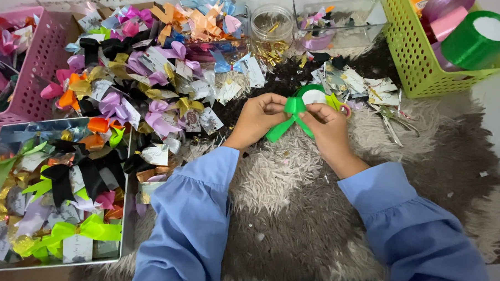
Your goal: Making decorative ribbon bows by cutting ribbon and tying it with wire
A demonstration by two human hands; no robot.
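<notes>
Green ribbon bow (pixel 291 115) pinched at its knot over the shaggy rug (pixel 292 214), tails splaying down-left and down-right, left hand (pixel 259 117) and right hand (pixel 329 126) both closed snug around it.

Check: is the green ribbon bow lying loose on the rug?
No, both the left hand and right hand pinch the green ribbon bow above the rug.

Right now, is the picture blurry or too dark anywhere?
Head view: bright, even light, soft shadows only; the hands and green bow look sharp; the edges bend slightly, as at the yellow basket; mild glare on the clear tray's rim.
</notes>
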